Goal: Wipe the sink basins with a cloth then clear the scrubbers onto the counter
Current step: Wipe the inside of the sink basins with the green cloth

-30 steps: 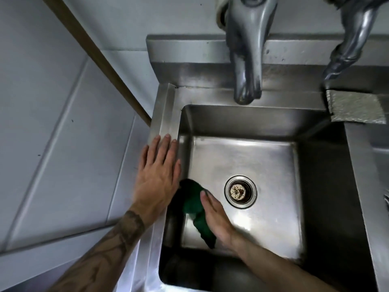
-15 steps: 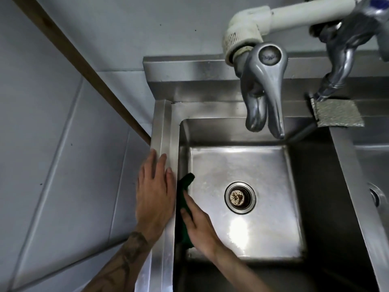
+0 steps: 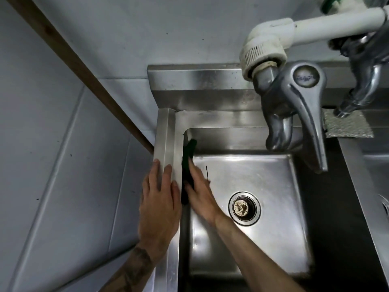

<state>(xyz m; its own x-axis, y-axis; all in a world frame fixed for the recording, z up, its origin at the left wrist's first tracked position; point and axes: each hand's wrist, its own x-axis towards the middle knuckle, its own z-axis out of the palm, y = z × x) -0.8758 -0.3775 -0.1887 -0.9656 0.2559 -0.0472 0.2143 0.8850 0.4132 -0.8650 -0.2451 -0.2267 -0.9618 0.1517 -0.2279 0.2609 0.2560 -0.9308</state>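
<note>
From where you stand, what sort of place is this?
Likely a kitchen's wash-up corner: stainless steel double sink, lever tap on a white plastic pipe, green cloth against its wall.

A second ago the right hand (image 3: 201, 197) pressed the green cloth (image 3: 188, 157) on the floor of the basin (image 3: 252, 175), just left of the drain (image 3: 244, 207). Half a second ago hand and cloth had gone over to the basin's left wall. Now they are farther along that wall toward the back. The cloth lies stretched flat against it, its far end near the back left corner, and straight fingers press its near part. A thin dark strand (image 3: 207, 173) now shows on the basin floor just beside the hand. The view has tipped up, so the tap (image 3: 294, 106) and the white pipe (image 3: 315, 26) show more fully
</note>
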